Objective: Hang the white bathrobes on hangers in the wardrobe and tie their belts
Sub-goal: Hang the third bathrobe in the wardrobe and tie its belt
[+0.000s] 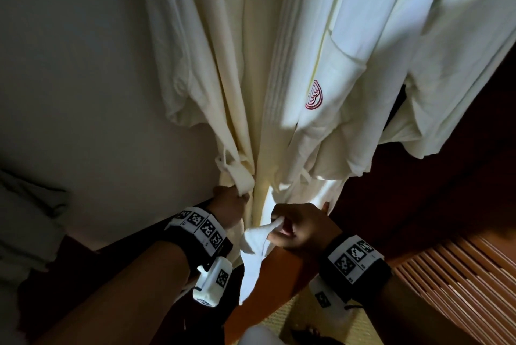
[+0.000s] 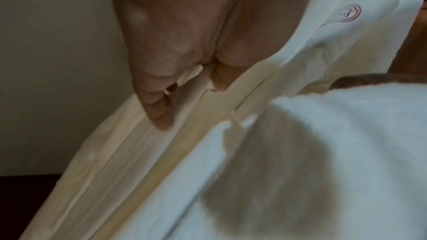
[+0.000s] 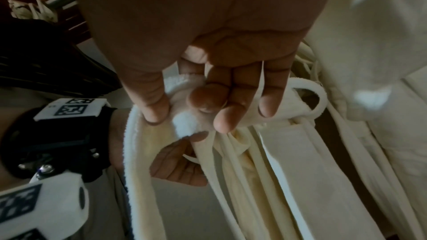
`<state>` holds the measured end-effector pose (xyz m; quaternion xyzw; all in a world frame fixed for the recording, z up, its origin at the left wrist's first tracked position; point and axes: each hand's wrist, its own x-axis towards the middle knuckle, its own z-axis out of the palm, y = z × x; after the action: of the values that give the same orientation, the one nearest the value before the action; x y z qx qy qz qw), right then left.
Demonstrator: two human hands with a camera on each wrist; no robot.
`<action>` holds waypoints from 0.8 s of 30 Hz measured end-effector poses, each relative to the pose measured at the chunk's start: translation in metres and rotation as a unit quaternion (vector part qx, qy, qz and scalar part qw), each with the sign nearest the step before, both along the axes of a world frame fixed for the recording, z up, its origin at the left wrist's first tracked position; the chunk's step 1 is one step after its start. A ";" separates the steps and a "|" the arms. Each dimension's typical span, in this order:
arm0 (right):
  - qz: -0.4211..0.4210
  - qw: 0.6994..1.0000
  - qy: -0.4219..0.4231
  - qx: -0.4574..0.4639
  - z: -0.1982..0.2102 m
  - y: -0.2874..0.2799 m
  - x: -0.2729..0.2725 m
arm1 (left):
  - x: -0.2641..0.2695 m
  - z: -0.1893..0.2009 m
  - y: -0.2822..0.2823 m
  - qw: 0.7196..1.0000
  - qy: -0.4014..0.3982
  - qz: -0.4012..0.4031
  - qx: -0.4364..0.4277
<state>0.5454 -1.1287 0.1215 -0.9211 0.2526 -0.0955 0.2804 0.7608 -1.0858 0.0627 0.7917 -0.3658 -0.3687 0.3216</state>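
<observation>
Holding both ends of the belt (image 1: 255, 238) at waist height, we note the bathrobe (image 1: 279, 93) already hangs upright in the wardrobe; the hanger itself lies outside every view. A second bathrobe (image 1: 446, 65) hangs just beside it, to our right.

Left hand (image 1: 230, 205): grip clamped on one end of the belt, against the left front edge of the robe, just below a belt loop (image 1: 229, 166). The left wrist view shows the fingers (image 2: 161, 112) curled into the fabric.

Right hand (image 1: 301, 226): thumb and fingers pinch the other end of the belt; the right wrist view confirms this, with the fluffy strip (image 3: 138, 143) running under the thumb. A loose tail of it hangs straight down from the grip.

Key relation: the belt's long axis runs across the robe, left to right, while the front opening runs vertically between our two hands. The hands are near one another but apart, one on each side of that opening. Neither is clearly nearer to the middle. We judge that the next move is to cross the ends at the opening; no knot shows yet.

Surroundings: pale wall (image 1: 69, 65) to the left, dark wood of the wardrobe (image 1: 418, 205) to the right, a slatted wooden panel (image 1: 460, 274) low on the right. Light is dim; shadows hide the floor.
</observation>
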 end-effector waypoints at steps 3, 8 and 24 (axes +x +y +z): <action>0.003 1.000 -0.007 0.006 0.000 0.001 0.000 | -0.014 0.035 0.013 0.989 0.137 0.018 -0.056; -0.023 0.999 -0.034 -0.004 0.005 0.000 0.000 | -0.026 0.059 0.026 0.955 0.279 0.011 -0.105; -0.219 0.957 -0.097 0.164 0.001 0.001 0.004 | -0.047 0.055 0.039 0.958 0.213 -0.179 -0.067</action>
<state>0.5491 -1.1276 0.1225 -0.7708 0.4323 -0.2006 0.4227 0.7138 -1.0470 0.1179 0.5931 -0.4487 -0.5545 0.3734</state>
